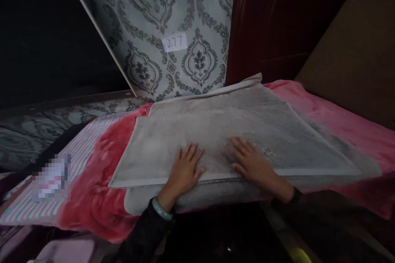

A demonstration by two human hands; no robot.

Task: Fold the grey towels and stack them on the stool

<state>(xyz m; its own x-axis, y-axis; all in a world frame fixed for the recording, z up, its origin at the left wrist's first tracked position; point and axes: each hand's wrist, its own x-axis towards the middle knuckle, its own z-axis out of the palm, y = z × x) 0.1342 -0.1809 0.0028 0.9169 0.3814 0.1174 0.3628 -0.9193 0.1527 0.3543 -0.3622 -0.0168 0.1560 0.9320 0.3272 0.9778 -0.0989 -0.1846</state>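
A grey towel (216, 127) lies folded over itself on a red and pink blanket (92, 197) covering a bed. My left hand (185, 166) rests flat on the towel near its front edge, fingers stretched out. My right hand (249, 160) lies flat on the towel just to the right, fingers spread, touching a small embroidered patch. Neither hand holds anything. A pale green bangle (160, 210) sits on my left wrist.
A patterned wallpaper panel (173, 16) with a white label reading 277 stands behind the bed. A dark red wooden panel (271, 20) is to its right. A striped cloth (77, 148) lies at the left, with a blurred patch on it.
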